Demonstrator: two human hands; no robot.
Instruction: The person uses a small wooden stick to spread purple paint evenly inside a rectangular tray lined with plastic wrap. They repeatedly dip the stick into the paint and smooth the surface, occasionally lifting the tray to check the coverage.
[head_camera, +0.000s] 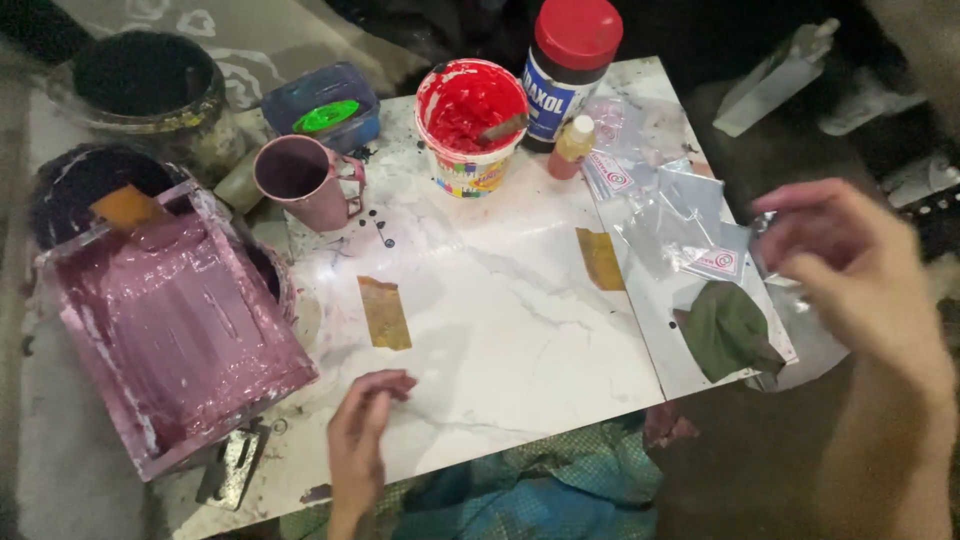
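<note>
Clear plastic packets (690, 225) lying in a loose heap on right side of white marble-look tabletop (500, 310), beside dark green cloth (728, 328). Right hand (850, 265) raised over heap's edge, fingers curled, seemingly pinching a clear packet; blurred, hard to tell. Left hand (360, 430) at near edge, loosely curled, holding nothing. Farther back: red paint tub (470, 125), pink mug (305, 180); at left, pink-stained frame (175, 330).

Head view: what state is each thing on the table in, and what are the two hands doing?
Paint bucket: open, red paint and a stirrer inside.
Red-capped bottle: shut, upright.
Pink mug: upright.
Printing frame: smeared purple.
Right hand: pinching a clear plastic bag.
Left hand: empty, at the table edge.
</note>
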